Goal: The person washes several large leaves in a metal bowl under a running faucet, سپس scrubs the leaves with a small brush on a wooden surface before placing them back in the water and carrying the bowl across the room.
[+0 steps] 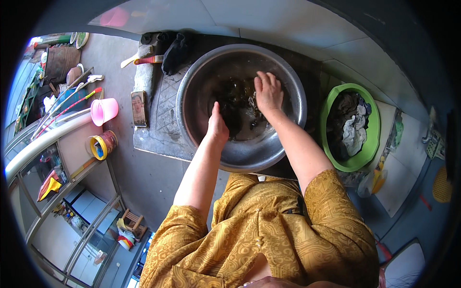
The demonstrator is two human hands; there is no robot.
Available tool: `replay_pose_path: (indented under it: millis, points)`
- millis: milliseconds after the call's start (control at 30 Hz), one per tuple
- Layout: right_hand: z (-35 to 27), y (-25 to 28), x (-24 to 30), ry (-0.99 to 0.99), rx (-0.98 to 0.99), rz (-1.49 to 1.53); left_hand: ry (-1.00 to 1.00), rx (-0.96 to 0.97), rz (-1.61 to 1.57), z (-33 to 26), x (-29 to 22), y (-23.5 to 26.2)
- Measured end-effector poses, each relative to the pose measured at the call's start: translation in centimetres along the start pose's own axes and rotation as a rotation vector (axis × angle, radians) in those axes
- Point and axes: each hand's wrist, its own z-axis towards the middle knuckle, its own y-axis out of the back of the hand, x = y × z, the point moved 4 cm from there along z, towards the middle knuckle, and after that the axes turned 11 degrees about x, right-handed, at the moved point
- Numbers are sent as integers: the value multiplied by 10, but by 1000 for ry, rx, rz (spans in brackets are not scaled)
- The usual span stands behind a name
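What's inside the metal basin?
Inside the metal basin: a dark, wet-looking mass, material unclear, and what looks like murky liquid. Left grip and right grip are in there too. The basin floor under the mass is hidden.

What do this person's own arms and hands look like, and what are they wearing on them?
The left hand and right hand are ungloved, and nothing worn shows on the wrists. The forearms are uncovered. Loose, mustard-gold fabric sleeves with a darker, brownish swirling pattern end near the elbows.
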Motion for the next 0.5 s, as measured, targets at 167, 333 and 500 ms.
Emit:
replay_pose_path:
  millis: [167, 333, 500]
  points:
    - [-34, -43, 35, 122, 235, 584, 148, 341, -258, 17, 3, -29]
    - [-98, -20, 86, 304, 250, 466, 21, 577, -350, 28, 9, 7]
    - [-56, -17, 82, 207, 20, 430, 91, 276, -361, 36, 32, 20]
